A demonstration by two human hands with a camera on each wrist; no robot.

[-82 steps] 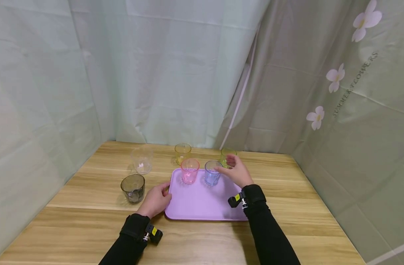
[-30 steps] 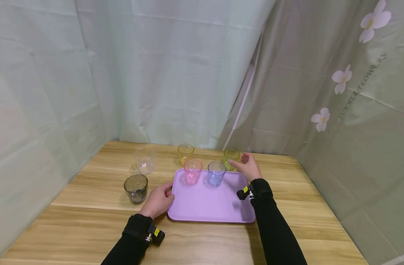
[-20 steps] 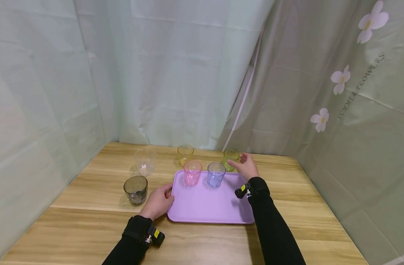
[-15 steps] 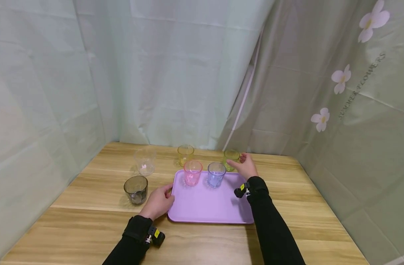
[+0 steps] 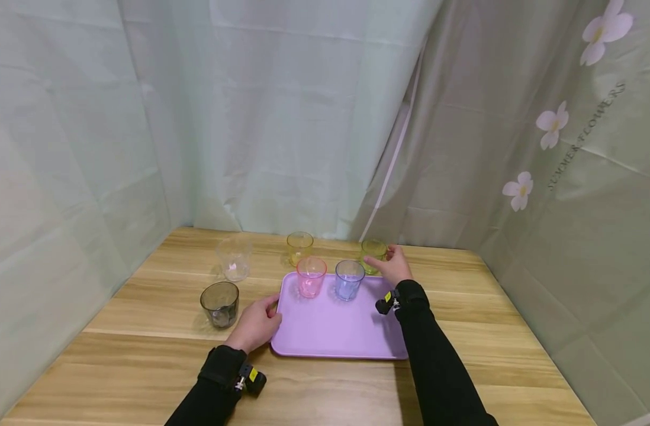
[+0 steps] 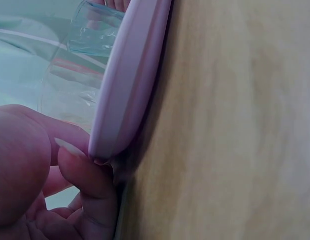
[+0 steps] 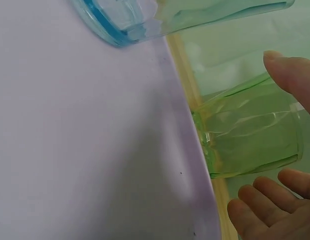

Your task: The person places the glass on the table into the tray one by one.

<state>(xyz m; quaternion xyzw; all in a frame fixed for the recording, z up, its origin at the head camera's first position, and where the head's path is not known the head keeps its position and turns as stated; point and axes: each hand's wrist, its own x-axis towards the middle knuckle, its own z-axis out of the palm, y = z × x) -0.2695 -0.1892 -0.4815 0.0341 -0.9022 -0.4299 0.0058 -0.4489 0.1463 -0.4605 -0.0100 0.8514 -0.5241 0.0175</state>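
Observation:
At the left edge of the purple tray (image 5: 338,331), my left hand (image 5: 254,324) pinches the rim; in the left wrist view the thumb (image 6: 87,175) bends against it. My right hand (image 5: 395,266) is spread about a green cup (image 5: 371,251) just beyond the tray's far right corner. In the right wrist view the thumb (image 7: 292,80) is on one side of that cup and the fingers (image 7: 267,200) are on the other, with gaps showing. A pink cup (image 5: 310,284) and a blue cup (image 5: 348,287) stand upright on the tray's far part.
A yellow cup (image 5: 299,244) stands behind the tray. Left of the tray are a clear cup (image 5: 235,263) and a smoky dark cup (image 5: 220,307), the latter close to my left hand. Curtains (image 5: 303,118) border the wooden table (image 5: 144,367) at the back and sides.
My right hand has gone from beside the blue cup to the right, around the green cup, closing in slightly on it lately. My left hand has stayed at the tray's edge.

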